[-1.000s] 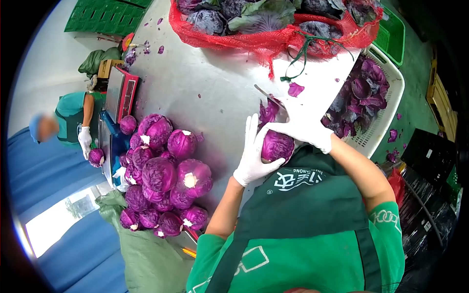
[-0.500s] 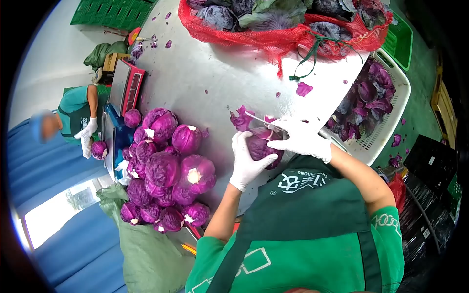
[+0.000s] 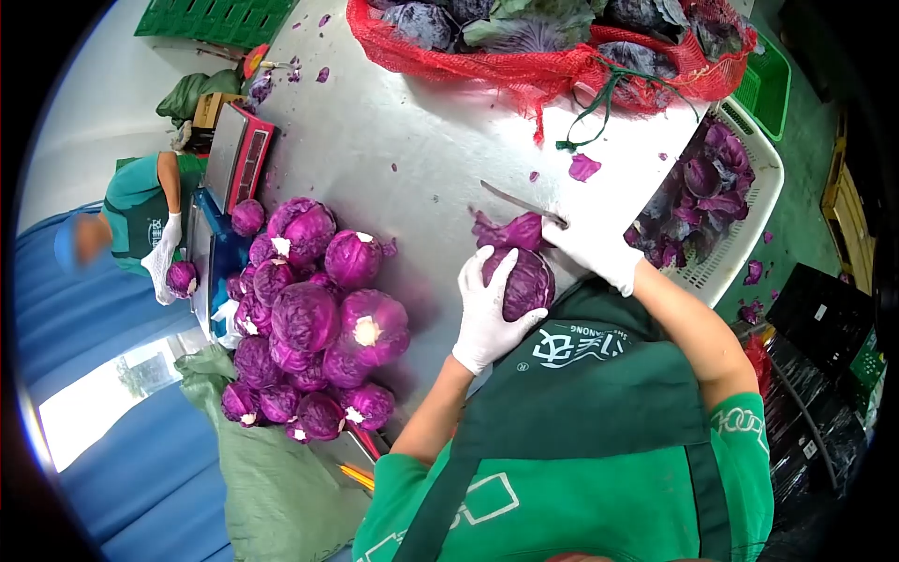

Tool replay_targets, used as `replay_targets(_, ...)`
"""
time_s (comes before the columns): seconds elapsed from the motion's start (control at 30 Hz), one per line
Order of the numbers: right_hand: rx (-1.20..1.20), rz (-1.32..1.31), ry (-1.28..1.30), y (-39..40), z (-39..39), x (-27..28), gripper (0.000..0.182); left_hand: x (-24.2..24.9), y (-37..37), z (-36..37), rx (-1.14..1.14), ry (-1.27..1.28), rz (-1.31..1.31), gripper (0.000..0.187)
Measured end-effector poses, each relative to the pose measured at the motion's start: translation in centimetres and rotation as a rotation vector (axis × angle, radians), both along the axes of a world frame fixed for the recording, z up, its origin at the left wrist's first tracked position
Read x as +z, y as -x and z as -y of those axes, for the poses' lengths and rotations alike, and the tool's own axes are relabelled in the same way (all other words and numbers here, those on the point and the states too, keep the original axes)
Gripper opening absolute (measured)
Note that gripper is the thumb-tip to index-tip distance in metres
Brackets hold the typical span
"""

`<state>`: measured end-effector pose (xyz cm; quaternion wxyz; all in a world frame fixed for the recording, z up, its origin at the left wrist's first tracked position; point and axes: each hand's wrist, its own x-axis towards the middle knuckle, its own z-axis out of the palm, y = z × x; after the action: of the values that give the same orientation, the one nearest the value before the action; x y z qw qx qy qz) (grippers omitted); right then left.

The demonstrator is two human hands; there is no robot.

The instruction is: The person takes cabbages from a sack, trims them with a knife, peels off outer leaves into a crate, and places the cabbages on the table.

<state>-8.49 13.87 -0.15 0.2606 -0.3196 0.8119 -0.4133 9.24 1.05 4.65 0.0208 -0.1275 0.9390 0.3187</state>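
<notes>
My left hand (image 3: pixel 485 309), in a white glove, is wrapped round the near side of a red cabbage (image 3: pixel 526 284) just in front of my apron. My right hand (image 3: pixel 597 245), also gloved, closes on a knife (image 3: pixel 517 199) whose thin blade points to the upper left. Between the blade and the cabbage, a peeled purple leaf (image 3: pixel 513 231) lies against the cabbage's far side, close to my right fingers. Whether those fingers also pinch the leaf is hidden.
Left of my hands is a heap of red cabbages (image 3: pixel 304 318). A red mesh sack (image 3: pixel 506 67) of cabbages lies at the far side of the metal table (image 3: pixel 421 131). A white crate (image 3: pixel 770 178) on the right contains leaves. A co-worker (image 3: pixel 140 220) holds a cabbage beside a scale (image 3: pixel 245 164).
The outer leaf has come away towards my right hand, and the cabbage's rounder side now shows. My right hand has shifted slightly right; the knife blade now shows more plainly.
</notes>
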Motion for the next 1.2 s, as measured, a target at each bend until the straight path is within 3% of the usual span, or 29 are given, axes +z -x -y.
replay_targets(0.07, -0.035, 0.193, -0.086, 1.1, 0.0, 0.0, 0.035, -0.2, 0.1, 0.5, 0.016, -0.054, -0.045, 0.087)
replay_targets(0.13, -0.072, 0.17, -0.085, 1.3, -0.1, -2.5, 0.034, -0.3, 0.2, 1.2, 0.012, -0.122, -0.044, 0.083)
replay_targets(0.2, -0.263, 0.054, 0.055, 1.6, -0.9, -3.7, 0.032, -0.6, -0.3, 1.8, 0.012, -0.183, -0.04, 0.08)
replay_targets(0.27, -0.513, 0.382, 0.14, 3.8, -2.9, -6.5, 0.027, -1.7, -0.5, 2.2, 0.203, -0.339, -0.104, 0.074)
replay_targets(0.33, -0.545, 0.253, 0.05, 3.8, -4.2, -1.6, 0.028, -3.5, -0.3, 1.9, 0.476, -0.662, -0.11, 0.07)
replay_targets(0.37, -0.43, 0.333, 0.083, 2.9, -4.4, 1.8, 0.028, -3.7, 0.4, 1.8, 0.518, -0.703, -0.121, 0.069)
replay_targets(0.4, -0.271, 0.15, 0.087, 1.7, -4.7, 2.4, 0.039, -3.9, 1.2, 1.5, 0.562, -0.748, -0.131, 0.068)
replay_targets(0.43, -0.142, 0.204, 0.083, 0.5, -4.6, 4.0, 0.039, -3.9, 2.2, 1.0, 0.617, -0.855, -0.138, 0.064)
replay_targets(0.47, 0.022, 0.097, 0.045, -0.2, -4.5, 4.9, 0.044, -4.2, 3.0, 0.6, 0.607, -0.867, -0.14, 0.064)
replay_targets(0.53, -0.012, -0.202, 0.009, -2.6, -4.3, 4.2, 0.054, -4.6, 4.4, -0.1, 0.625, -1.082, -0.173, 0.061)
replay_targets(0.57, -0.022, -0.204, 0.002, -2.6, -4.7, 3.4, 0.054, -4.4, 4.8, -0.2, 0.591, -1.14, -0.174, 0.058)
replay_targets(0.67, -0.037, 0.243, -0.012, -1.5, -5.6, 3.2, 0.059, -3.8, 6.0, -0.9, 0.696, -1.158, -0.072, 0.058)
replay_targets(0.73, -0.054, -0.056, 0.075, -2.1, -5.8, 2.5, 0.052, -4.3, 6.0, -0.8, 0.683, -1.112, -0.045, 0.061)
replay_targets(0.77, -0.052, -0.054, 0.074, -2.4, -5.7, 2.5, 0.052, -4.5, 6.1, -0.9, 0.676, -1.054, -0.025, 0.062)
replay_targets(0.83, -0.102, -0.334, -0.028, -3.1, -5.0, 2.8, 0.038, -3.9, 6.3, -1.6, 0.698, -0.855, 0.012, 0.066)
replay_targets(0.93, -0.082, -0.347, -0.204, -2.5, -5.3, 2.5, 0.024, -3.7, 6.3, -2.0, 0.664, -0.685, 0.045, 0.065)
replay_targets(0.97, -0.134, -0.442, -0.163, -1.3, -5.7, 2.4, 0.011, -3.4, 6.4, -2.3, 0.703, -0.746, 0.024, 0.066)
replay_targets(1.0, -0.276, -0.346, -0.136, 0.4, -6.0, 2.0, 0.009, -3.2, 6.4, -2.3, 0.703, -0.744, 0.024, 0.066)
replay_targets(1.03, -0.405, -0.349, -0.033, 2.1, -6.6, 0.8, 0.016, -2.9, 6.3, -2.3, 0.666, -0.772, 0.0, 0.067)
replay_targets(1.1, -0.539, -0.375, -0.09, 6.1, -8.1, -0.3, 0.021, -3.1, 5.9, -2.0, 0.609, -0.785, -0.008, 0.071)
replay_targets(1.13, -0.508, -0.327, -0.202, 7.0, -8.9, -0.2, 0.026, -3.3, 5.7, -1.8, 0.609, -0.785, -0.013, 0.071)
replay_targets(1.2, -0.464, -0.573, -0.156, 5.4, -8.2, 1.7, 0.037, -3.6, 5.1, -1.3, 0.56, -0.928, -0.052, 0.074)
